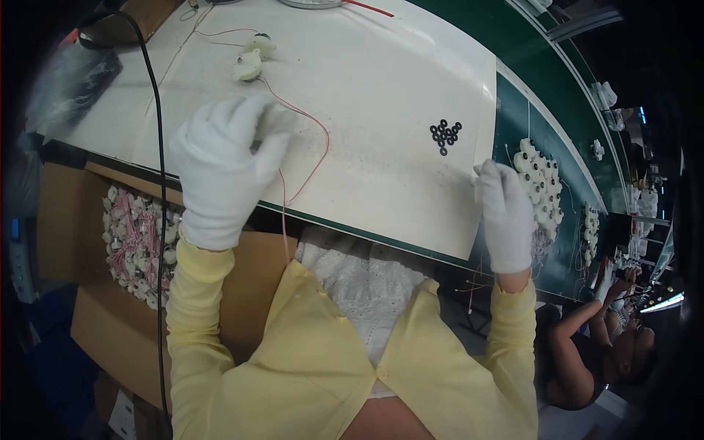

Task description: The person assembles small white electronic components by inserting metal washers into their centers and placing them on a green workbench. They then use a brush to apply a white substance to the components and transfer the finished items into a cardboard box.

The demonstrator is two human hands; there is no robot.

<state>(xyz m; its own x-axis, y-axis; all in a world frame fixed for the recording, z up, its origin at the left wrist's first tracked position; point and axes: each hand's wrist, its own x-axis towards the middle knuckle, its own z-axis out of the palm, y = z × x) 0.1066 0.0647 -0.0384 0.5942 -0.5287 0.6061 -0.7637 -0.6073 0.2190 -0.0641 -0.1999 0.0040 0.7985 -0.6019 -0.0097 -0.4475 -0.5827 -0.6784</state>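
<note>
Two pale round parts (248,67) lie, in the head view, on the tabletop (396,183) beyond the left hand (218,165). Its grip is curved, thumb apart from fingers; whether it holds something, I cannot tell. The right hand (506,216) has narrow grip near the black rings (444,137), content unclear. I think the pink wire (328,138) is better kept slack, free of the tabletop's edge.

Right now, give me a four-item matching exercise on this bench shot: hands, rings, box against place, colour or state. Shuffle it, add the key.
1. Left hand
2. Right hand
3. Rings
4. Box

A. Brown, open
B. By the long pink wire
C. Black, clustered
D. At the white sheet's right edge

Pairs: 1-B, 2-D, 3-C, 4-A
</note>
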